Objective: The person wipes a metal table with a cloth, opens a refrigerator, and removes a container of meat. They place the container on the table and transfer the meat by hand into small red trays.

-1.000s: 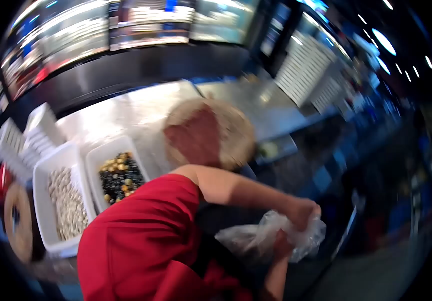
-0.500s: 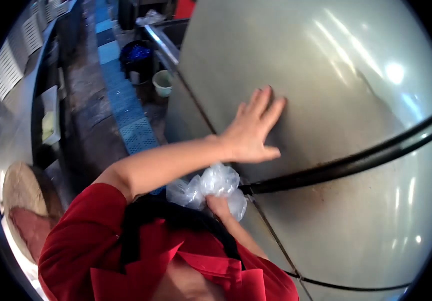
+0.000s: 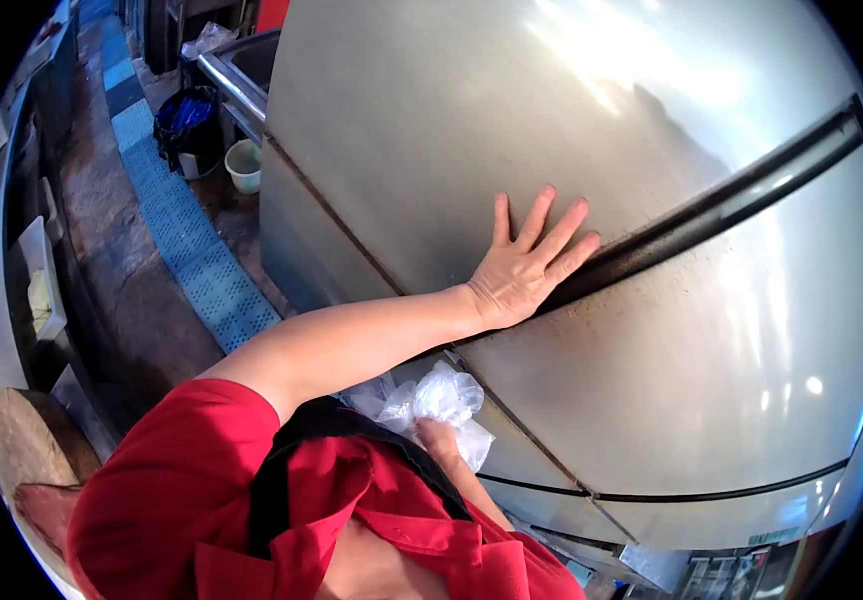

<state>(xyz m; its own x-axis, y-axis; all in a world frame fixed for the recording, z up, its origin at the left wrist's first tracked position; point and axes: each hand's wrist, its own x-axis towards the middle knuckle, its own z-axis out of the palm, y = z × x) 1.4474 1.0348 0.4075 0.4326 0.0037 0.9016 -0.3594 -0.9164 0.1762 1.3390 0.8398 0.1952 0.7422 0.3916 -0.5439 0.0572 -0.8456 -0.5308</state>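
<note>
My left hand (image 3: 531, 265) lies with its fingers spread, back facing up, against the large metal door (image 3: 431, 130), at the dark handle strip (image 3: 711, 220) between two steel panels. Nothing is in it. Below it, close to my body, my right hand (image 3: 438, 440) is closed on a bunched clear plastic bag (image 3: 443, 396). The bag puffs out above and around the fingers and partly hides them.
Blue perforated mats (image 3: 216, 285) run along the dark floor at the left. A black-lined bin (image 3: 188, 125) and a pale bucket (image 3: 244, 165) stand by a metal sink (image 3: 241, 75). A round wooden board (image 3: 31, 440) lies lower left, near meat (image 3: 46, 505).
My left hand has moved down the metal surface to the handle strip. The view has turned, so the door seam and floor items sit further left. My right hand still holds the bag.
</note>
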